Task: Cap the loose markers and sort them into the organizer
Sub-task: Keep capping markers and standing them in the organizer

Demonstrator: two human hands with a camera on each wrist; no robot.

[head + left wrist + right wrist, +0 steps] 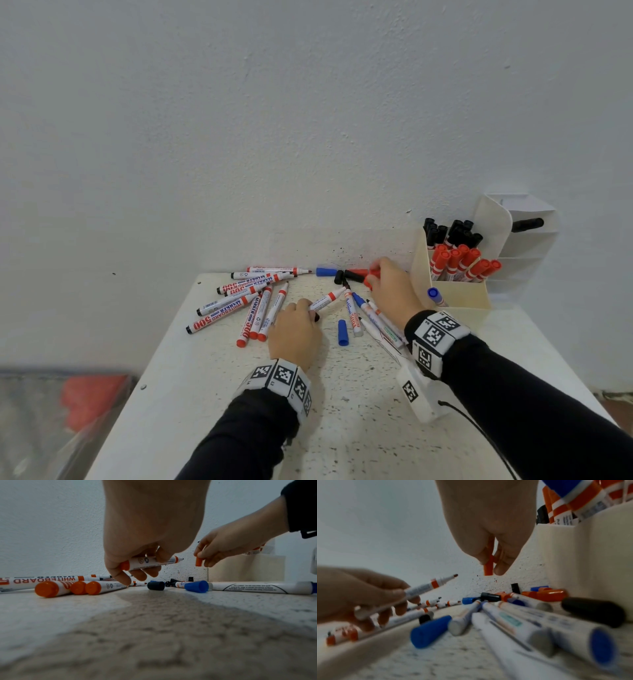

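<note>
My left hand grips an uncapped red whiteboard marker just above the table, tip pointing right. To its right, my right hand pinches a red cap between thumb and fingers, open end down, a short gap from the marker's tip. Several uncapped red markers lie in a fan at the left. Blue markers lie under my right wrist. The cream organizer stands at the right with black and red capped markers in it and a single blue one in front.
Loose caps lie about: a blue cap in the middle, another blue cap and black caps near the wall. A white tiered shelf stands behind the organizer. The white table ends left at a drop.
</note>
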